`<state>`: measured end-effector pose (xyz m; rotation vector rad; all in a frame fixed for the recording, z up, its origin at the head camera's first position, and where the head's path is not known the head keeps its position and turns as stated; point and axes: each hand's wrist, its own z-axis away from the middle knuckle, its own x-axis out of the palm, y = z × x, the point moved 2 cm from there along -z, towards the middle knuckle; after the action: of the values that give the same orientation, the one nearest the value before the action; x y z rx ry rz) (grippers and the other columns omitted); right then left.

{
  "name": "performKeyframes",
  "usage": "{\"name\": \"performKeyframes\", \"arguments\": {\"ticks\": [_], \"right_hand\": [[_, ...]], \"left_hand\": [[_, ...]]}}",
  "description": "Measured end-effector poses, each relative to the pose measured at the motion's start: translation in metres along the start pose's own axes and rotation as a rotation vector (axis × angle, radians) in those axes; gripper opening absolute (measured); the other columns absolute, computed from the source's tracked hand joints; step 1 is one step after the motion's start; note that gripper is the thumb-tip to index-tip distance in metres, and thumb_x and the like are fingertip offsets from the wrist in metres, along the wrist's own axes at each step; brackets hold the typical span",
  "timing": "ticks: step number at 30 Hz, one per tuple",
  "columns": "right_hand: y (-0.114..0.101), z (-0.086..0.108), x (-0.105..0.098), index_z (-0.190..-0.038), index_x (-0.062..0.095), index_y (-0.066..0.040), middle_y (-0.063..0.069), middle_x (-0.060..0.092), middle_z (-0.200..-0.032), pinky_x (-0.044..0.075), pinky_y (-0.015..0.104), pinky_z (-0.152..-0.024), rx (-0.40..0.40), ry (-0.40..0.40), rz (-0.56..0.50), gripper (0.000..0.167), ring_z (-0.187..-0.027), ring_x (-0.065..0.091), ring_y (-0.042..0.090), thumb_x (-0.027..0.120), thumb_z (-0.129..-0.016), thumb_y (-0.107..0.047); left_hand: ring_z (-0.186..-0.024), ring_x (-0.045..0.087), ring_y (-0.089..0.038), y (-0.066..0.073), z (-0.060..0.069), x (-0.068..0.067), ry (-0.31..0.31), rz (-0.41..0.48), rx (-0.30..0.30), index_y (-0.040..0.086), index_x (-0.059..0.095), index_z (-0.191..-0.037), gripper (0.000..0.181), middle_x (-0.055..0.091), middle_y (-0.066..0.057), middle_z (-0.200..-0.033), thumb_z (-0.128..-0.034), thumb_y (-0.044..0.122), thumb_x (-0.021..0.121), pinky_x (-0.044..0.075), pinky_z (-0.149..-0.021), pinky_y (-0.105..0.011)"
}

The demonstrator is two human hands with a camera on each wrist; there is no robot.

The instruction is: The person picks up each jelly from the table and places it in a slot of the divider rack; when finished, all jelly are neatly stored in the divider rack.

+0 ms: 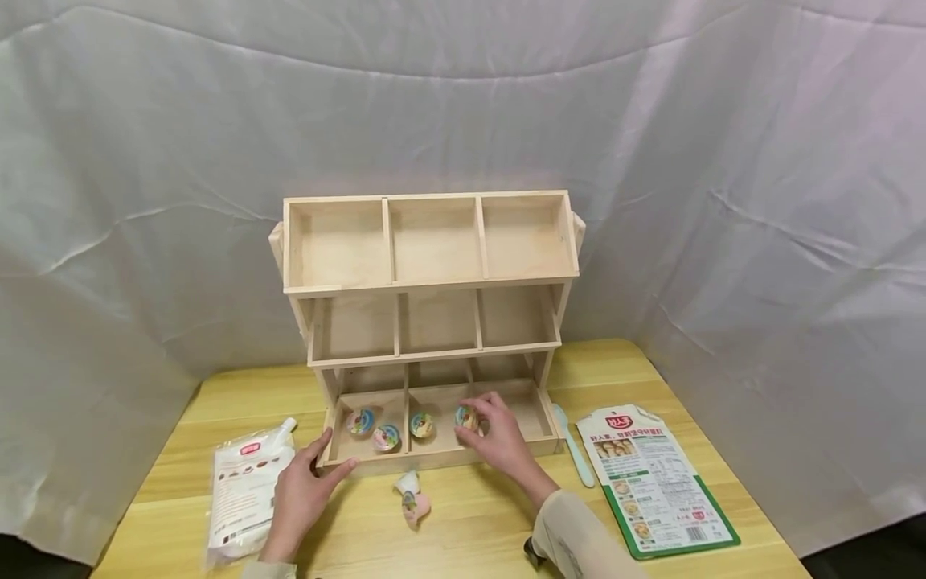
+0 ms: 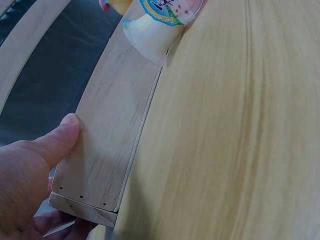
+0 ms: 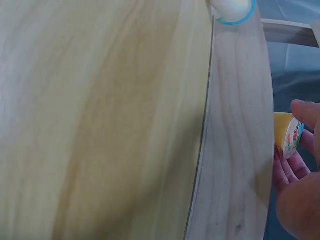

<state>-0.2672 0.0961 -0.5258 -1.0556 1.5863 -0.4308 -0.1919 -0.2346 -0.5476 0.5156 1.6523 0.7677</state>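
Observation:
A three-tier wooden rack (image 1: 431, 282) stands on the table. My left hand (image 1: 305, 484) holds the left front corner of its bottom tray, thumb (image 2: 62, 137) against the front board and fingers round the end. Over the middle compartment of that tray, my right hand (image 1: 499, 437) pinches a yellow jelly cup (image 3: 284, 131) with a printed lid. Another jelly cup (image 1: 422, 425) sits in the same compartment. Two more, one blue-lidded (image 1: 360, 421) and one pink-lidded (image 1: 387, 437), lie in the left compartment. On the table before the rack are a whitish jelly cup (image 1: 407, 482) and a pinkish one (image 1: 415, 508).
A white spouted pouch (image 1: 249, 490) lies left of my left hand. Right of the rack are a pale blue spoon (image 1: 576, 450) and a flat green-and-white food packet (image 1: 654, 482). Grey curtains (image 1: 434, 96) hang behind and beside the table (image 1: 492, 539).

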Motion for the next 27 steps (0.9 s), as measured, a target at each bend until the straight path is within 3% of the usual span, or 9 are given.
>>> {"name": "performKeyframes", "arguments": {"ticks": [5, 12, 21, 27], "right_hand": [[-0.001, -0.002, 0.003, -0.128, 0.071, -0.008, 0.006, 0.060, -0.110, 0.059, 0.032, -0.081, -0.022, -0.006, 0.039, 0.043, -0.095, 0.062, 0.018, 0.084, -0.088, -0.018], [0.002, -0.004, 0.007, -0.129, 0.071, -0.014, 0.002, 0.064, -0.113, 0.052, 0.030, -0.080, -0.014, -0.016, 0.148, 0.046, -0.098, 0.057, 0.016, 0.084, -0.087, -0.024], [0.002, -0.009, 0.012, -0.124, 0.074, -0.015, 0.009, 0.071, -0.124, 0.049, 0.056, -0.102, -0.025, -0.002, 0.213, 0.042, -0.120, 0.057, 0.031, 0.086, -0.085, -0.026], [0.004, -0.015, 0.014, -0.117, 0.076, -0.014, 0.009, 0.073, -0.123, 0.046, 0.058, -0.106, -0.042, -0.013, 0.258, 0.039, -0.122, 0.058, 0.033, 0.089, -0.082, -0.026]], "left_hand": [[-0.076, 0.053, -0.016, 0.000, 0.001, -0.001, -0.002, -0.008, 0.002, 0.013, 0.050, -0.154, 0.083, 0.058, -0.026, -0.145, -0.0885, 0.056, 0.078, 0.046, -0.071, -0.034], [-0.078, 0.053, -0.018, 0.003, 0.002, -0.002, -0.006, -0.007, 0.004, 0.013, 0.049, -0.155, 0.083, 0.058, -0.027, -0.146, -0.0891, 0.056, 0.077, 0.048, -0.074, -0.036], [-0.073, 0.050, -0.016, 0.003, 0.001, -0.002, -0.010, 0.002, -0.003, 0.012, 0.049, -0.155, 0.084, 0.059, -0.026, -0.145, -0.0887, 0.056, 0.077, 0.045, -0.070, -0.032], [-0.073, 0.051, -0.016, 0.003, 0.000, -0.001, -0.025, 0.008, -0.021, 0.013, 0.048, -0.155, 0.084, 0.057, -0.028, -0.146, -0.0889, 0.056, 0.077, 0.044, -0.069, -0.032]]}}
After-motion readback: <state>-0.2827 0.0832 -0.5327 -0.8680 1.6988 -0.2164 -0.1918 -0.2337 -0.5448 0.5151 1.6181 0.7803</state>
